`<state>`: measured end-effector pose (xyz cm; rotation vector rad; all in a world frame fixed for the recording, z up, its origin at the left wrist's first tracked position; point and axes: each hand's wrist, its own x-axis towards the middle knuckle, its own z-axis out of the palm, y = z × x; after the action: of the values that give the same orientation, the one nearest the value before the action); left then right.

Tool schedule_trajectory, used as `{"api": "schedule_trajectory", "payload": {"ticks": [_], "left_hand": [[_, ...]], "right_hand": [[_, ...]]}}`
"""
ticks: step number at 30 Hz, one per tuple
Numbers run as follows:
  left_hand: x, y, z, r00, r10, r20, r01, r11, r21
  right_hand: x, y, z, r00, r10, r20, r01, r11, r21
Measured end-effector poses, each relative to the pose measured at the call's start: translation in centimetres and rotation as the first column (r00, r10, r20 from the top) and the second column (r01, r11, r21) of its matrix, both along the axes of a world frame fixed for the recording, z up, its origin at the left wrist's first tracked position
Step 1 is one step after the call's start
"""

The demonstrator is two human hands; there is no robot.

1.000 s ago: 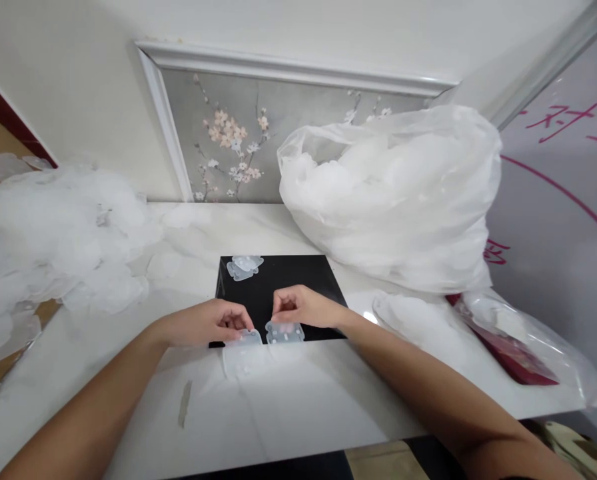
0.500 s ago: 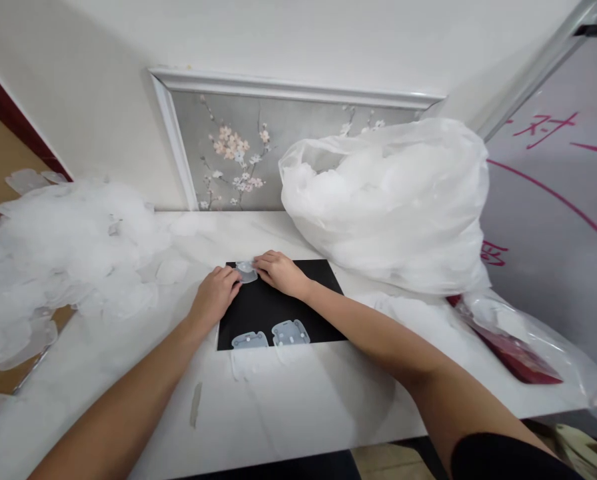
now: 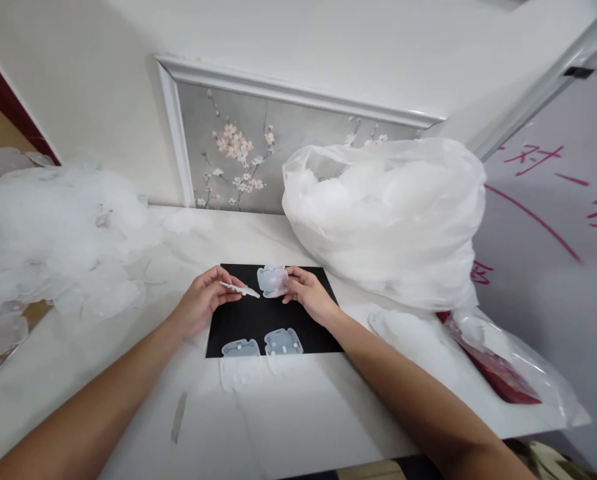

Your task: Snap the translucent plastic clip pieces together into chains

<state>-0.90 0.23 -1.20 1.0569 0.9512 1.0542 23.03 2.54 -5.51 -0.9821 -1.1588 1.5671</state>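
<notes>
Above the black mat [image 3: 251,323], my left hand [image 3: 206,297] is closed on a thin translucent plastic piece [image 3: 241,289], seen nearly edge-on. Across from it, my right hand [image 3: 308,292] pinches a second clear plastic piece [image 3: 272,281] by its right side, its broad face turned up. A small gap separates the two pieces. Closer to me, two similar plastic pieces, a left one [image 3: 240,348] and a right one [image 3: 283,342], lie across the mat's front edge, partly on the white table.
A large heap of translucent pieces [image 3: 63,233] covers the left of the white table [image 3: 288,413]. At the back right stands a bulging white plastic bag [image 3: 388,220]. Loose clear pieces [image 3: 403,333] and a red item under clear plastic [image 3: 503,373] lie to the right.
Both hands were close together at the mat's far left edge over the plastic. Now they are apart and lifted, each with its own piece; the right hand has moved rightward.
</notes>
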Motion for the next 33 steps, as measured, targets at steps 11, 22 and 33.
{"api": "schedule_trajectory", "payload": {"ticks": [11,22,33], "left_hand": [[0.6,0.2,-0.6,0.993,0.092,-0.080,-0.097,0.994,-0.057],[-0.2,0.6,-1.2,0.997,0.004,-0.074,-0.012,0.994,-0.108],[-1.3,0.5,-0.4,0.926,-0.164,-0.340,0.206,0.974,0.091]], "right_hand": [[0.3,-0.2,0.3,0.992,0.084,-0.090,-0.087,0.996,-0.022],[0.6,-0.4,0.1,0.992,0.124,-0.033,-0.123,0.992,0.025],[0.5,-0.7,-0.9,0.972,0.033,0.234,-0.081,0.977,0.199]]}}
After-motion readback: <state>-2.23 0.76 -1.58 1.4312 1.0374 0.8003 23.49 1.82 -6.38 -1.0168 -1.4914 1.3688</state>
